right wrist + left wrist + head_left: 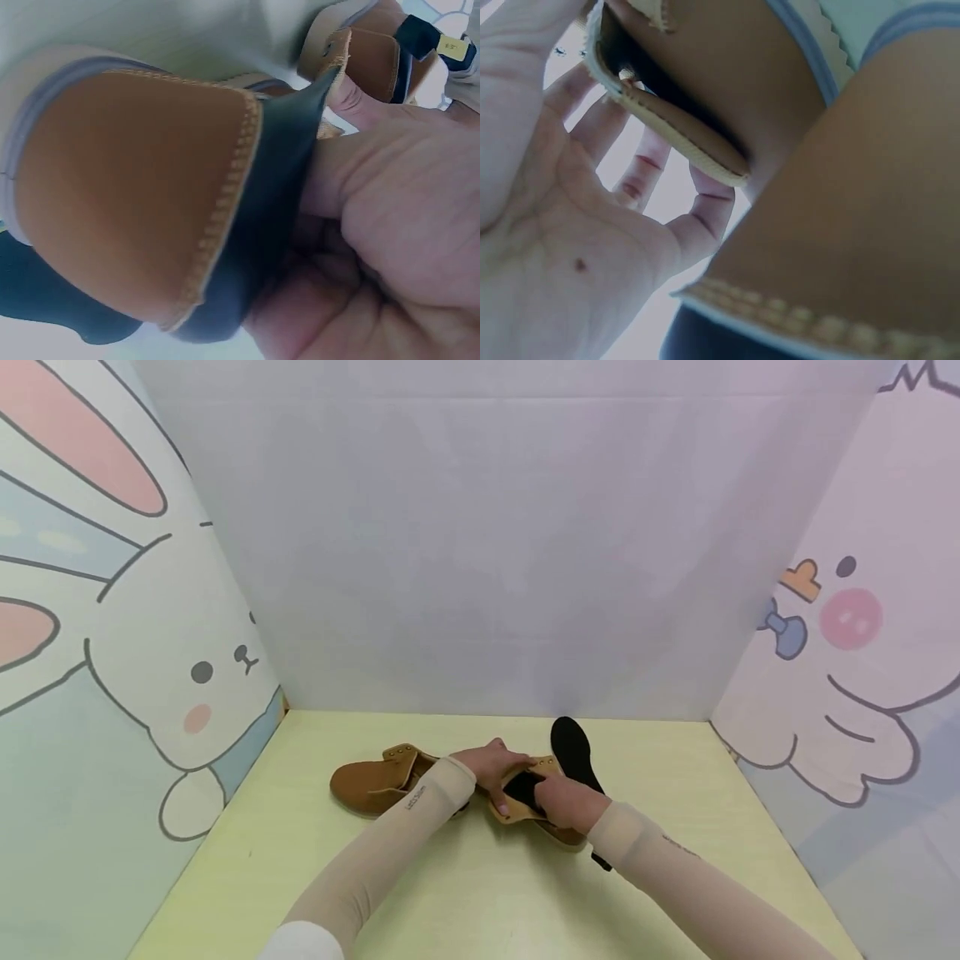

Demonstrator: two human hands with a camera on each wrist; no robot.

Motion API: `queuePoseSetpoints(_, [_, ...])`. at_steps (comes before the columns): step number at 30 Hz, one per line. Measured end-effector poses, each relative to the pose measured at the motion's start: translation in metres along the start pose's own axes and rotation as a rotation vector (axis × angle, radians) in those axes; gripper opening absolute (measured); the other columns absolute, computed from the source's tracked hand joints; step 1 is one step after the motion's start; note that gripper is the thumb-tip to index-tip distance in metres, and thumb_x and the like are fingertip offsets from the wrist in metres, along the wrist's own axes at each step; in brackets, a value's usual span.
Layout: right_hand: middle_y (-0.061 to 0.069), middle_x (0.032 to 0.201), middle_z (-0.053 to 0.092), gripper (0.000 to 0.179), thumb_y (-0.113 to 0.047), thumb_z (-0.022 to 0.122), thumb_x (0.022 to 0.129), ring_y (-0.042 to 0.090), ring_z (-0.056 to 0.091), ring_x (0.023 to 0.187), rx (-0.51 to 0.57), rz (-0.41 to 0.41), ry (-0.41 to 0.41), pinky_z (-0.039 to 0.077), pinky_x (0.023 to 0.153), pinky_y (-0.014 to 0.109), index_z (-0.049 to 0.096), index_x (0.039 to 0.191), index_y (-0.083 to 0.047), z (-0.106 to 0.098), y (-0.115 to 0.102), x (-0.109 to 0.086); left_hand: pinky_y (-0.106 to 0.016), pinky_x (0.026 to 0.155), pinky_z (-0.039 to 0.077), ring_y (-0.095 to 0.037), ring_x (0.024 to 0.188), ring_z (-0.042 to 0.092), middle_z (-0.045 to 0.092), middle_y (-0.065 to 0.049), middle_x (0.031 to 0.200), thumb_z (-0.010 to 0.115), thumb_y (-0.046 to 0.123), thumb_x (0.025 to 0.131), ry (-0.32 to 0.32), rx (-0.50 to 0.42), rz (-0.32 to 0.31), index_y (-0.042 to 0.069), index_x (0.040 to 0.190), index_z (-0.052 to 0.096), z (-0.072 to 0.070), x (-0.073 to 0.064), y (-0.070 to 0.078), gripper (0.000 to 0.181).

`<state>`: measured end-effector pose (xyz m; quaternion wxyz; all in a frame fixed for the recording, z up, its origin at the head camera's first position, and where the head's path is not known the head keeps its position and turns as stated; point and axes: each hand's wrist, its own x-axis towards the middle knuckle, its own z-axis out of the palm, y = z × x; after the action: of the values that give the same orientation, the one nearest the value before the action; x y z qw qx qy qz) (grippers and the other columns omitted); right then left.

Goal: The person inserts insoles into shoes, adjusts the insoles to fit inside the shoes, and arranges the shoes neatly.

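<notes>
A tan-brown leather shoe (555,833) with stitched edges is between my two hands, its toe toward the lower right. My left hand (495,767) grips the shoe's side flaps at the opening, thumb and fingers spread apart. In the left wrist view, fingertips curl round the edge of one flap (690,139). My right hand (573,802) reaches over the toe into the opening, fingers curled against a dark, flat piece (281,202). Whether this is the tongue or an insole cannot be told. The right fingertips are hidden.
A second brown shoe (367,783) lies to the left, partly behind my left forearm. One black insole (572,745) lies on the pale yellow table (480,893), passing behind the right hand. A pale curtain (487,568) and cartoon-printed side panels (187,635) surround the table.
</notes>
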<state>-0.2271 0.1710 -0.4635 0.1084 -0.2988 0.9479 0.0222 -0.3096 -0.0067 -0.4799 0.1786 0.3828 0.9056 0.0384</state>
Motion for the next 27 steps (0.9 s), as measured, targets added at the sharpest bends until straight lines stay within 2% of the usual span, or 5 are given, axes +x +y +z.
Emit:
queuePoseSetpoints(5, [-0.003,0.064,0.051,0.030,-0.005,0.075,0.089,0.011,0.046,0.060,0.014,0.009,0.001,0.050,0.063,0.029,0.058,0.066,-0.013,0.004,0.005,-0.003,-0.029,0.096,0.045,-0.012,0.114,0.041,0.053,0.009,0.140,0.091,0.050,0.068,-0.009,0.003,-0.012,0.037,0.157,0.037,0.000,0.006,0.000,0.105])
queuePoseSetpoints(12, [0.002,0.070,0.054,0.021,-0.005,0.077,0.086,0.013,0.047,0.061,-0.099,-0.018,-0.003,0.052,0.062,0.031,0.060,0.075,-0.008,0.001,0.004,-0.009,-0.031,0.099,0.045,-0.015,0.120,0.041,0.053,0.007,0.143,0.092,0.048,0.068,-0.013,-0.004,-0.012,0.037,0.157,0.037,0.000,0.007,-0.001,0.105])
queuePoseSetpoints(19, [0.001,0.068,0.054,0.019,-0.005,0.076,0.088,0.012,0.046,0.059,-0.111,-0.036,-0.014,0.050,0.059,0.029,0.061,0.075,-0.008,-0.002,0.000,-0.008,-0.031,0.097,0.045,-0.013,0.117,0.041,0.052,0.006,0.141,0.092,0.047,0.068,-0.010,-0.020,-0.019,0.037,0.157,0.038,0.002,0.006,-0.005,0.105])
queuePoseSetpoints(23, [0.002,0.065,0.055,0.021,-0.005,0.074,0.090,0.012,0.049,0.057,-0.162,-0.055,0.005,0.050,0.057,0.030,0.061,0.073,-0.008,-0.003,-0.003,-0.007,-0.031,0.097,0.045,-0.014,0.118,0.041,0.053,0.007,0.142,0.092,0.048,0.068,-0.011,-0.014,-0.009,0.037,0.157,0.037,0.003,0.008,-0.008,0.106])
queuePoseSetpoints(27, [0.003,0.063,0.053,0.024,-0.003,0.073,0.089,0.013,0.051,0.056,-0.144,-0.073,0.015,0.051,0.054,0.031,0.059,0.070,-0.007,-0.006,-0.005,-0.007,-0.031,0.096,0.045,-0.013,0.116,0.041,0.053,0.008,0.140,0.091,0.048,0.068,-0.010,-0.022,-0.018,0.038,0.157,0.037,0.005,0.008,-0.010,0.105])
